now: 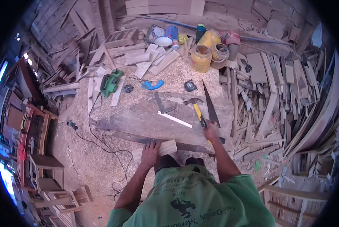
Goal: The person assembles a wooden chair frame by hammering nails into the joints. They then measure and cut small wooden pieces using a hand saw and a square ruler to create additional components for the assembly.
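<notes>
My left hand (pixel 149 153) lies on a pale wooden block (pixel 168 146) at the near edge of a worn wooden workbench (pixel 139 121) and holds it down. My right hand (pixel 211 132) is closed around the black grip of a yellow-handled claw hammer (pixel 197 109), whose head lies flat on the bench. A handsaw (pixel 211 106) lies right beside the hammer, its tip pointing away from me. Its handle end is partly hidden under my right hand.
A metal square (pixel 162 106) and a thin pale strip (pixel 175 119) lie on the bench. Behind are a green electric planer (pixel 110 83) with its cord, a blue tool (pixel 152 84), a tape measure (pixel 190 86) and yellow jars (pixel 200 58). Offcuts (pixel 275 98) pile up at right, wooden frames (pixel 44 162) stand left.
</notes>
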{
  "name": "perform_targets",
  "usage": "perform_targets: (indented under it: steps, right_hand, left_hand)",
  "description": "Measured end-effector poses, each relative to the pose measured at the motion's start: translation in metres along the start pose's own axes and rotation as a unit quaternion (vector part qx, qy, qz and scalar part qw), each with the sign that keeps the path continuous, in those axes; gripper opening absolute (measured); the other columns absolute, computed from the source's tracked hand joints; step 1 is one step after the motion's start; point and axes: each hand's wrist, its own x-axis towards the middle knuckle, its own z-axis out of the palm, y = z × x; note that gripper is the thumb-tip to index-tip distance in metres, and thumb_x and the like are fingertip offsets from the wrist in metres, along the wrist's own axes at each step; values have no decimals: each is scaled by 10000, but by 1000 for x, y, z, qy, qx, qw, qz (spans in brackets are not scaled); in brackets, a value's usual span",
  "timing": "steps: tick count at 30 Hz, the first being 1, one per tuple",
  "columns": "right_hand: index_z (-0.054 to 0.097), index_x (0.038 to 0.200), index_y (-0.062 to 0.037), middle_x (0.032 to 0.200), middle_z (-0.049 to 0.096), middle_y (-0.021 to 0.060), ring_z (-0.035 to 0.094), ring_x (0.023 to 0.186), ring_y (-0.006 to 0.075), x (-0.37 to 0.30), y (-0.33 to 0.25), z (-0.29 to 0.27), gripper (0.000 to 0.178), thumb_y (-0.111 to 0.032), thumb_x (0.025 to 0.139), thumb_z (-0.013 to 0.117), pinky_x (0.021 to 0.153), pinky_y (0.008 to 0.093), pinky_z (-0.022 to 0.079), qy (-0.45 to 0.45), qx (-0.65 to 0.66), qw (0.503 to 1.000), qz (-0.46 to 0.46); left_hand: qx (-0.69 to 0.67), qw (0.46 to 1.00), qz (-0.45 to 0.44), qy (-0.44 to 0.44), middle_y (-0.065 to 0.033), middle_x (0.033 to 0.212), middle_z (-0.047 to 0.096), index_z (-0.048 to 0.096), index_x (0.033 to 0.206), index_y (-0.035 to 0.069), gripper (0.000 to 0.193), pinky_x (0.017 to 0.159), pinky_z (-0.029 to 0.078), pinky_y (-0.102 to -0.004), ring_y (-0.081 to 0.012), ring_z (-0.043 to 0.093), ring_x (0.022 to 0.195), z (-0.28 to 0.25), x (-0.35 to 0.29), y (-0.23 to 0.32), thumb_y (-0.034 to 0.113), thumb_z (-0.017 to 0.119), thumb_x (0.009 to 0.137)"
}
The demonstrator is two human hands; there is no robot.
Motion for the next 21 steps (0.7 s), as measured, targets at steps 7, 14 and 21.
perform_targets:
  steps: [7,14,21]
  right_hand:
    - [742,1187,-68,1094,778,235,750,1051,438,-158,-1,-46,321,-311,978,715,900,581,581,-118,16,990,72]
    - [834,1123,-76,1059,803,201,776,1013,400,-403,-146,-50,294,-286,947,727,875,519,615,-469,176,793,347]
    - [830,1140,-72,1058,802,184,771,1006,374,-434,-256,-59,292,-277,958,728,870,498,612,-347,210,702,586]
  left_hand:
    - [65,990,127,5,-227,1517,567,459,1654,65,906,1235,404,-563,-421,544,1390,12,132,-134,113,758,799]
    - [54,983,166,-51,-212,1623,517,437,1682,93,864,1309,334,-569,-449,466,1499,2,193,-207,103,704,861]
    - [-73,958,276,-3,-218,1158,685,698,1074,9,277,978,530,-581,-455,641,1151,0,97,-217,228,733,908]
